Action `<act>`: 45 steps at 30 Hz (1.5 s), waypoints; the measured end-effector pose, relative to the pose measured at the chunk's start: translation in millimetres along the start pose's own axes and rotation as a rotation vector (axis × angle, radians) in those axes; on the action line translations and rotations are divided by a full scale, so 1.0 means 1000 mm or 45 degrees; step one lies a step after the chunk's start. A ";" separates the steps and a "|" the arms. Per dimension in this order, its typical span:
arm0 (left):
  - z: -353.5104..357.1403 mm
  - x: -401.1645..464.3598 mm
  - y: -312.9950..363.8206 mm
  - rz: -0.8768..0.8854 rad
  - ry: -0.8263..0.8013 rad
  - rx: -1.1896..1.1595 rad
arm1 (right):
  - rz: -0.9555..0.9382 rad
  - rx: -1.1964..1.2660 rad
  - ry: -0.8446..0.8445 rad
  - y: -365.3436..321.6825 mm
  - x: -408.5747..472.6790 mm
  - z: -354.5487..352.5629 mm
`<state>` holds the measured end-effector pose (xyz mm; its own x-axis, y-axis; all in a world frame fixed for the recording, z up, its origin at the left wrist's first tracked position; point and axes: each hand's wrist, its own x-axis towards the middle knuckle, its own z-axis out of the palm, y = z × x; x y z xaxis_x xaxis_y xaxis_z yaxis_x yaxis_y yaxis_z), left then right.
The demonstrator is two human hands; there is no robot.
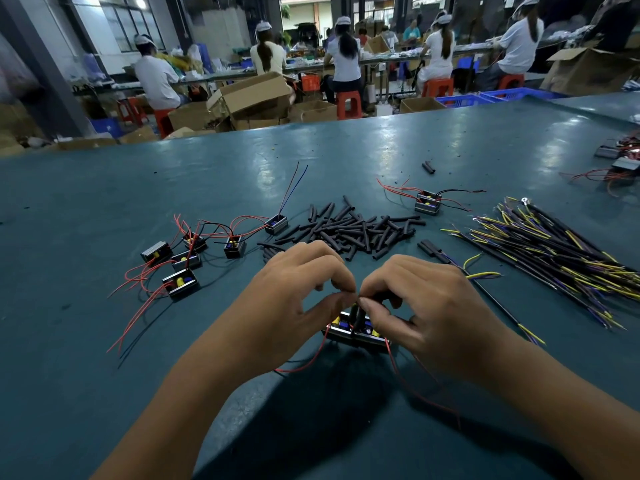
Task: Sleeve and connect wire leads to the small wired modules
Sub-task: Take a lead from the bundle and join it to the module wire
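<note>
My left hand and my right hand meet fingertip to fingertip over a small module with yellow and blue parts and red leads. Both pinch thin wire ends and a black sleeve just above it. A pile of black sleeve pieces lies beyond my hands. Several more modules with red and black leads sit at the left. A bundle of black, yellow and purple wire leads lies at the right. One such lead runs out from under my right hand.
Another module sits behind the sleeve pile, and more modules at the far right edge of the green table. Beyond the table, people sit on red stools at benches among cardboard boxes.
</note>
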<state>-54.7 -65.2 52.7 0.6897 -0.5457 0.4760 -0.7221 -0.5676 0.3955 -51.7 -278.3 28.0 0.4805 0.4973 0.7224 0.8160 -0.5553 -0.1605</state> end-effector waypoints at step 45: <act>0.051 -0.002 0.000 -0.445 0.264 -0.204 | 0.725 0.856 -0.197 0.025 0.002 -0.003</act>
<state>-53.4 -96.0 12.0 0.8803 -0.1930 0.4333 -0.4579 -0.5845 0.6699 -31.9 -293.4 27.3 0.8684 0.3773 0.3218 0.4333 -0.2618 -0.8624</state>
